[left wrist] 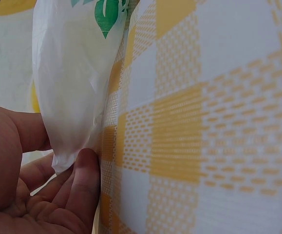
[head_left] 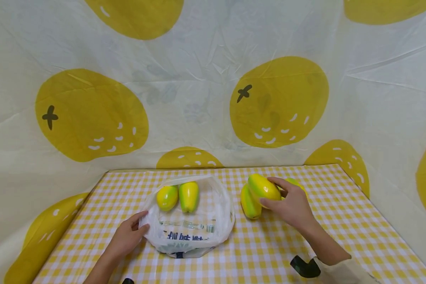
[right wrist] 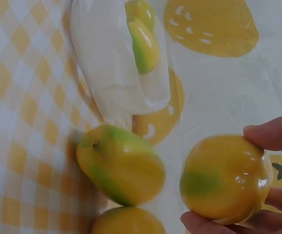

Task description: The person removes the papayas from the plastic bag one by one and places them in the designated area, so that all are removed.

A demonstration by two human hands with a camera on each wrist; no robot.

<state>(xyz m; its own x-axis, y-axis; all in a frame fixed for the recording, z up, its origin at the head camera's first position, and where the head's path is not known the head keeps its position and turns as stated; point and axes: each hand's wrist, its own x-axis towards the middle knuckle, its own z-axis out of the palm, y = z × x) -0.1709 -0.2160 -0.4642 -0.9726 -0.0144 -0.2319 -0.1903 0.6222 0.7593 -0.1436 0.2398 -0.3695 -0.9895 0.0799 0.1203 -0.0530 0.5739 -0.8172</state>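
Note:
A white plastic bag (head_left: pixel 220 236) lies with its mouth spread wide on the left of the table. Two glossy yellow-green papayas (head_left: pixel 189 197) show inside it, near its far side. The left hand (head_left: pixel 126 236) pinches the bag's left rim between thumb and fingers; in the left wrist view the white film (left wrist: pixel 72 97) passes between them. Right of the bag, the right hand (head_left: pixel 292 205) grips a papaya (head_left: pixel 262 187) raised above others. One papaya (head_left: pixel 250 205) lies just beneath it, and another (head_left: pixel 297 183) is mostly hidden behind the hand.
A yellow-and-white checked cloth (head_left: pixel 248 252) covers the table. Behind it hangs a pale curtain (head_left: pixel 191 102) printed with big yellow fruit. Dark print and a barcode show on the bag's lower side. Black pieces (head_left: pixel 305 267) sit near the right wrist.

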